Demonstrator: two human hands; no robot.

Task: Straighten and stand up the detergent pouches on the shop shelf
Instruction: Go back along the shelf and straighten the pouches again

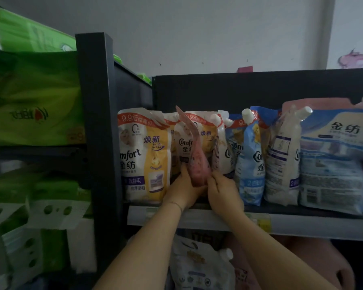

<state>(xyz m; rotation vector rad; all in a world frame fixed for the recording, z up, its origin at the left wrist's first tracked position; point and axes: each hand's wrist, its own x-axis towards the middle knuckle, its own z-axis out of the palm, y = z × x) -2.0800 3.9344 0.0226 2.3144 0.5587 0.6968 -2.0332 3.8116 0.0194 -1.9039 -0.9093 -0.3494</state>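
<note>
Two hands meet low on one pink pouch (pixel 196 158) in the head view, the only one given. The left hand (pixel 181 186) grips its lower left edge and the right hand (pixel 223 190) pinches its lower right edge, fingers curled against the film. The pouch sits at the front of the row on the shelf (pixel 302 226), between the yellow-and-white pouch (pixel 144 155) and the blue pouch (pixel 249 164). Its top leans left across the packs (pixel 206 132) behind it. By the look of it, the step in hand is righting this one pouch. The next move probably calls for swinging its top upright and seating its base flat, face forward, without toppling the packs just beside it.
</note>
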